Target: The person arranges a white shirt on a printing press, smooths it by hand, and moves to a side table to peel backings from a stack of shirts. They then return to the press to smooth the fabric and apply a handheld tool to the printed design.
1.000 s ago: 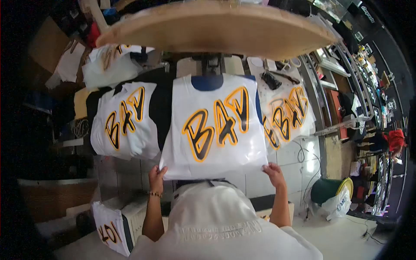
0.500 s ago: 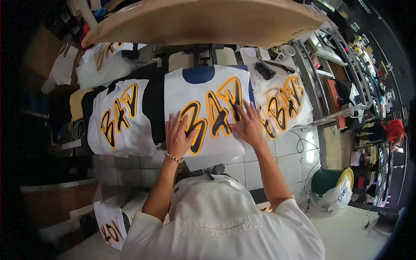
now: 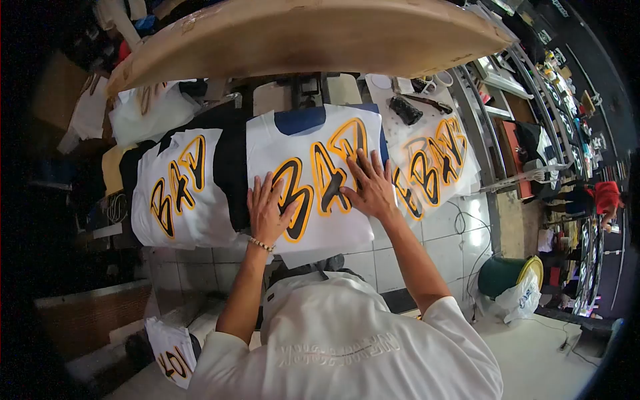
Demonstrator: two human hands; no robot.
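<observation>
Spread out in the middle is a white T-shirt (image 3: 263, 143) with "BAD" printed in black and orange. Blue fabric or board (image 3: 300, 121) shows through its neck opening and along the right edge. My left hand (image 3: 269, 212) lies flat on the shirt's left part beside the "B", fingers stretched, a beaded bracelet at the wrist. My right hand (image 3: 372, 187) rests with spread fingers on the right part, over the lower end of the "D". Neither hand holds anything. Close to my right hand is a translucent sheet (image 3: 437, 190) with the same lettering.
Another white "BAD" shirt (image 3: 193, 220) lies on black cloth (image 3: 230, 167) to the left. A large brown cardboard piece (image 3: 307, 40) overhangs the far side. A metal frame (image 3: 497, 137) and a green bucket (image 3: 499, 277) stand on the right. A black bundle (image 3: 405, 110) lies on the table.
My right hand has slid slightly left and down across the print. My left hand remains flat on the left part. The whole view has shifted a little.
</observation>
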